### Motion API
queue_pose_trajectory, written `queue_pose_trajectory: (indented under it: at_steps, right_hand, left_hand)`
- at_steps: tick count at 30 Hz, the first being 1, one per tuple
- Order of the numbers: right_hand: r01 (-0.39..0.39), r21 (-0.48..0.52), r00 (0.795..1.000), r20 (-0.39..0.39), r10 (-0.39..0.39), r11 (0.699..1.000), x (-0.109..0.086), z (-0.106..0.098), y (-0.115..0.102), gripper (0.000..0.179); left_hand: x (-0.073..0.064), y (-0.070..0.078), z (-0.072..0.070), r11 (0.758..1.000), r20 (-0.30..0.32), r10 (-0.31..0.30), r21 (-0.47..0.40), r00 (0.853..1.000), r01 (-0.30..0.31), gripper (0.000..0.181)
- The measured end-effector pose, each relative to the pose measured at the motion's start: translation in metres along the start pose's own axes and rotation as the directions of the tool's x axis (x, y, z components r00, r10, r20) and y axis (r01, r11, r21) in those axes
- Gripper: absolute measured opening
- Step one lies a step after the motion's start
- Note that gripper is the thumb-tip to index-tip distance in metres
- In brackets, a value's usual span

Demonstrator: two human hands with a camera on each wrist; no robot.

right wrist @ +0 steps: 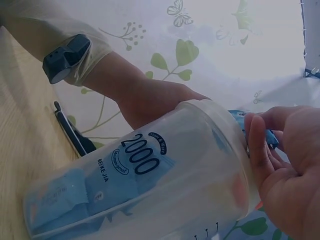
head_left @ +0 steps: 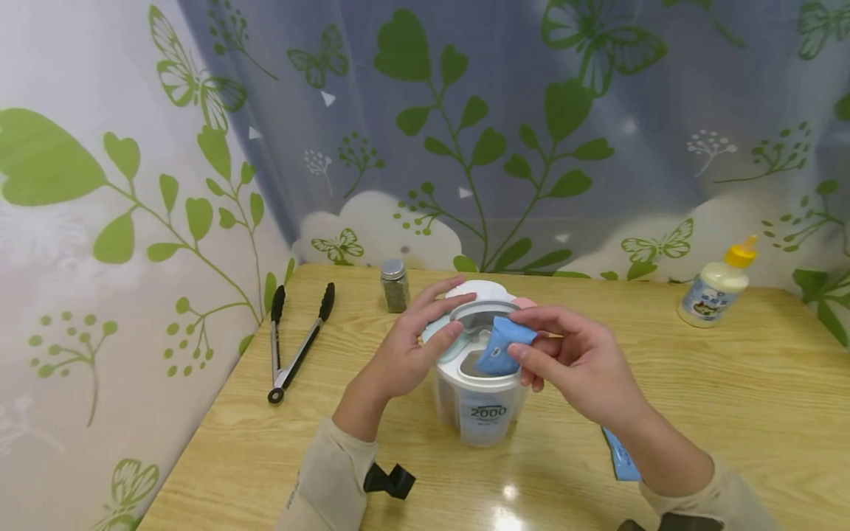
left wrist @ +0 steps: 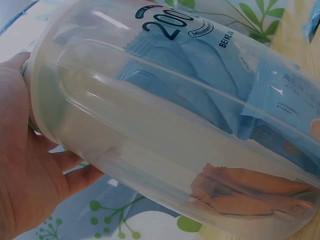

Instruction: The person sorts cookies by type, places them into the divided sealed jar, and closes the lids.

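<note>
A clear plastic storage canister (head_left: 485, 413) marked 2000 stands on the table, its white lid holding several coloured flaps, one raised over an opening. My right hand (head_left: 584, 361) pinches a small blue packet (head_left: 499, 346) between thumb and fingers, right above that opening. On the lid's left side rests my left hand (head_left: 412, 343), fingers stretched across the top and thumb near the raised flap. Through the wall, the left wrist view shows several blue packets (left wrist: 185, 85) in one compartment and orange-brown packets (left wrist: 250, 192) in another.
Black-and-silver tongs (head_left: 292, 361) lie spread at the left. Behind the canister stands a small spice jar (head_left: 395, 287) with a metal cap. A bottle with a yellow nozzle (head_left: 713, 291) is at the far right. Another blue packet (head_left: 623, 457) lies beside the right forearm.
</note>
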State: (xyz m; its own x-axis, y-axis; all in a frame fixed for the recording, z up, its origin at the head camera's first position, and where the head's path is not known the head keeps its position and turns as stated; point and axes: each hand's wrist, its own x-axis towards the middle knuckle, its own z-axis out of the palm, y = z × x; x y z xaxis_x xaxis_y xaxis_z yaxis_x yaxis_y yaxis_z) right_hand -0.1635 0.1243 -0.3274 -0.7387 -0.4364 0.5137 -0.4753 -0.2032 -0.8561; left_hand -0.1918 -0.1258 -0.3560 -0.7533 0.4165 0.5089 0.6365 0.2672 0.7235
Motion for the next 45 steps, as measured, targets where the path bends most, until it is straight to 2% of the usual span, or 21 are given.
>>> queue_pose_trajectory:
  at_steps: [4,16,28,35,40,45]
  right_hand:
    - [0.013,0.015,1.000,0.009,-0.014,1.000,-0.002,-0.002,0.001,0.033]
    - [-0.038,0.091,0.999,0.026,0.036,0.995,-0.008,-0.012,0.002,0.033]
    - [-0.102,0.048,0.988,0.125,0.095,0.994,-0.040,-0.045,0.015,0.037]
    - [-0.243,0.021,0.965,0.109,0.239,0.970,-0.064,-0.064,0.026,0.034]
    - [-0.291,-0.020,0.948,0.132,0.291,0.957,-0.081,-0.079,0.036,0.031]
    - [-0.351,-0.054,0.917,0.179,0.355,0.935,-0.098,-0.093,0.044,0.031]
  left_hand:
    - [0.001,0.000,0.000,1.000,0.000,0.004,0.001,1.000,-0.004,0.050]
    - [0.000,0.001,0.000,1.000,-0.003,-0.010,-0.002,1.000,0.010,0.050]
    - [0.001,0.003,0.000,1.000,0.001,-0.003,-0.002,1.000,0.003,0.044]
    - [0.000,0.001,-0.001,1.000,0.004,-0.013,0.000,1.000,0.013,0.043]
    - [-0.001,0.002,-0.001,1.000,0.005,-0.015,0.002,1.000,0.015,0.043]
    - [0.000,0.003,-0.001,1.000,0.011,-0.011,-0.013,1.000,0.011,0.044]
